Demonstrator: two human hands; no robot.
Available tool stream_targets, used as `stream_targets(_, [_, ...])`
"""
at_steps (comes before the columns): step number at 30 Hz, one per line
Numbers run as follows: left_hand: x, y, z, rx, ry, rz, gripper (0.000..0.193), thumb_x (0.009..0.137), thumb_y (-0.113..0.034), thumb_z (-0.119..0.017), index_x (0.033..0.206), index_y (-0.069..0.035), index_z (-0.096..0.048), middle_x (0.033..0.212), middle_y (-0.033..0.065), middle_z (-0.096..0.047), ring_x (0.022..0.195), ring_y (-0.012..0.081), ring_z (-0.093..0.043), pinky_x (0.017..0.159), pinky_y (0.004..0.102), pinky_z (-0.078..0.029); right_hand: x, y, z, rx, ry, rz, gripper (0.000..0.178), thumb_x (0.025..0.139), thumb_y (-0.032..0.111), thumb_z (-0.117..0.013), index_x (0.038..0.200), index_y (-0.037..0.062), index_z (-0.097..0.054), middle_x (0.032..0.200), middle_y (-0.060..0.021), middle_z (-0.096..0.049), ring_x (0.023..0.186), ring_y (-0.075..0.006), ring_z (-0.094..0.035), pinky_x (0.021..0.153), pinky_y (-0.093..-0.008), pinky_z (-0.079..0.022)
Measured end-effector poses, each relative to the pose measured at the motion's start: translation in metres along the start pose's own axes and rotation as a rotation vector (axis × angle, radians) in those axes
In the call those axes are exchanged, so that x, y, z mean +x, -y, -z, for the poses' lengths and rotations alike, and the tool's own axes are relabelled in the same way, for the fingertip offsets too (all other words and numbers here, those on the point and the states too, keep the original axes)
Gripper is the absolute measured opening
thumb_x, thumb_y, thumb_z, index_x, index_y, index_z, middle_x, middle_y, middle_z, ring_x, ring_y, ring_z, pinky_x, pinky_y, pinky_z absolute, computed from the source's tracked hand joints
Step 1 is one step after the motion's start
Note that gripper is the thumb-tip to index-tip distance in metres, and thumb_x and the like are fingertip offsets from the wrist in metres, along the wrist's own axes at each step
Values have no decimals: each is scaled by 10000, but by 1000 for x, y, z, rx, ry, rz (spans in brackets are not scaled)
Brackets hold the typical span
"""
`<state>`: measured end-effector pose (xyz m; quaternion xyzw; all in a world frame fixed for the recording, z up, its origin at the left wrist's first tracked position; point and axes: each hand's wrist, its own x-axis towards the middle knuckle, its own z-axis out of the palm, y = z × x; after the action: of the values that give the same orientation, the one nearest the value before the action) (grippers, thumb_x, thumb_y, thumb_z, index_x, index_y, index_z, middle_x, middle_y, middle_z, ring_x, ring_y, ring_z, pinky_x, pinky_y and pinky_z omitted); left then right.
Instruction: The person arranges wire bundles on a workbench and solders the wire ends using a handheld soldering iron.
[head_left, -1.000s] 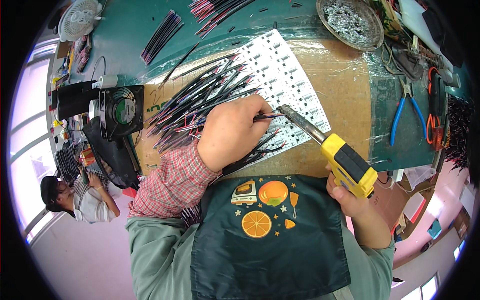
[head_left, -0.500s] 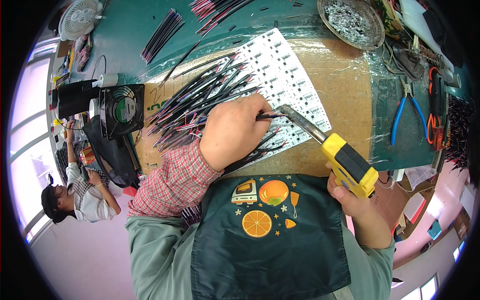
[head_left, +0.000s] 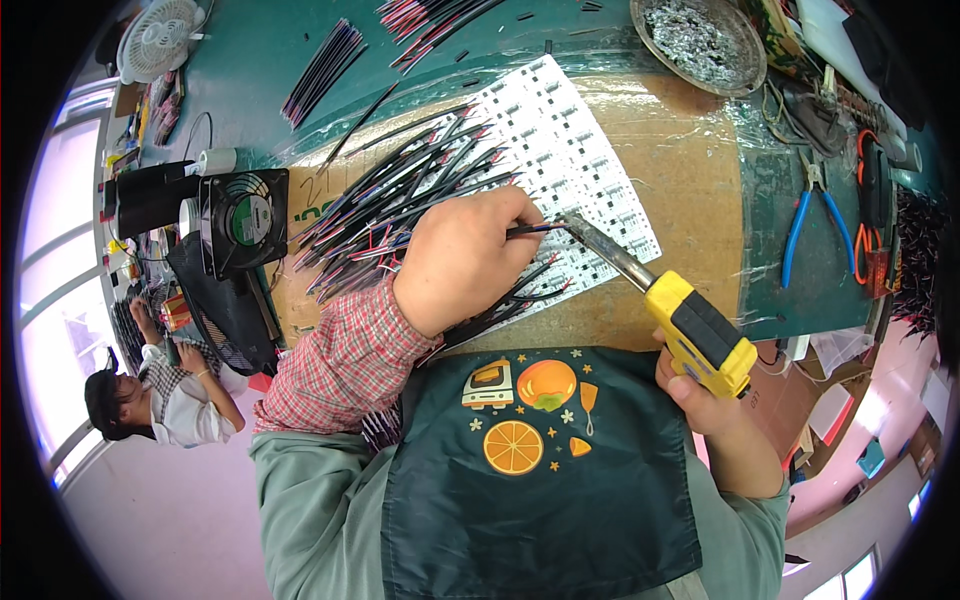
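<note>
My left hand (head_left: 466, 254) reaches over the circuit board sheet and pinches a dark cable (head_left: 533, 229) whose thin wire ends stick out to the right. The yellow and black soldering gun (head_left: 690, 325) is gripped in my right hand (head_left: 700, 394), its metal tip at the wire ends over the sheet; whether they touch I cannot tell. Beneath lies the white circuit board sheet (head_left: 610, 200), with rows of small dark and grey parts. Many black cables (head_left: 390, 190) with red and white wire ends lie over its left side, some hidden under my left hand.
A brown board (head_left: 700, 200) lies under the sheet on the green table. Blue-handled pliers (head_left: 802, 228) rest at right, below a round pan (head_left: 652, 60) of silvery scraps. A small square fan (head_left: 243, 222) stands at left. Another person (head_left: 165, 395) works beyond the left side.
My left hand has shifted slightly left with the cable. The soldering gun is nearly where it was. The other person's arm at the left has moved down.
</note>
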<state>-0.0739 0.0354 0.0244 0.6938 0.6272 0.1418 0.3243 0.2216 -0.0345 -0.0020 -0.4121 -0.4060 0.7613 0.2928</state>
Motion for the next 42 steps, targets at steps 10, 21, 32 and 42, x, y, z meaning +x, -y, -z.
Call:
stream_targets(10, [-3, 0, -1, 45, 11, -71, 75, 791, -110, -679, 830, -52, -652, 741, 121, -640, 681, 295, -631, 616, 365, -490, -2, 4, 0, -72, -16, -25, 309, 785, 109, -725, 1012, -4, -549, 774, -5, -556, 670, -82, -507, 628, -245, -434])
stream_targets(21, [-4, -6, 4, 33, 35, -59, 93, 806, -134, -673, 833, -48, -651, 722, 115, -633, 667, 283, -630, 615, 355, -487, -9, 0, 1, -61, -36, -8, 267, 812, 159, -703, 997, 35, -556, 746, -23, -536, 646, -114, -510, 581, -266, -425])
stream_targets(32, [-8, -12, 11, -36, -148, -398, 132, 840, -40, -629, 960, -4, -588, 885, 148, -613, 860, 299, -595, 777, 359, -475, -19, -1, 8, 61, -101, 15, 791, 733, 401, -782, 1286, -50, -440, 698, -18, -447, 579, -95, -411, 513, -234, -353])
stream_targets(42, [-27, -38, -9, 58, -79, -181, 202, 813, -58, -662, 1015, -43, -664, 945, 140, -682, 798, 294, -662, 689, 343, -524, -28, -13, 23, 37, -86, 9, 778, 748, 401, -770, 1293, -40, -434, 688, -15, -453, 573, -95, -404, 521, -230, -340])
